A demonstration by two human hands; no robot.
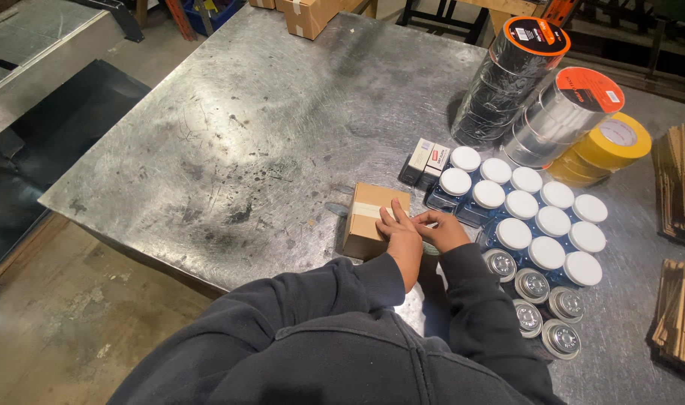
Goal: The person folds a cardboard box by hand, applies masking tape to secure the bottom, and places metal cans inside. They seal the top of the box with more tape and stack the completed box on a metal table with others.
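A small brown cardboard box [371, 214] lies on the scratched metal table [267, 127], with a strip of pale tape across its top. My left hand [399, 234] rests flat on the box's right side, fingers pointing away from me. My right hand [441, 228] touches the box's right edge, fingers curled toward the tape strip. Whether the fingers pinch the tape end is hidden. Both arms wear dark sleeves.
Right of my hands stand several white-lidded jars [538, 221] and metal-lidded tins [541, 307]. Two small dark boxes [425, 163] sit behind. Stacked tape rolls, black [511, 79], silver [563, 116] and yellow [605, 150], lie at the back right. Flat cardboard stacks [680, 307] line the right edge.
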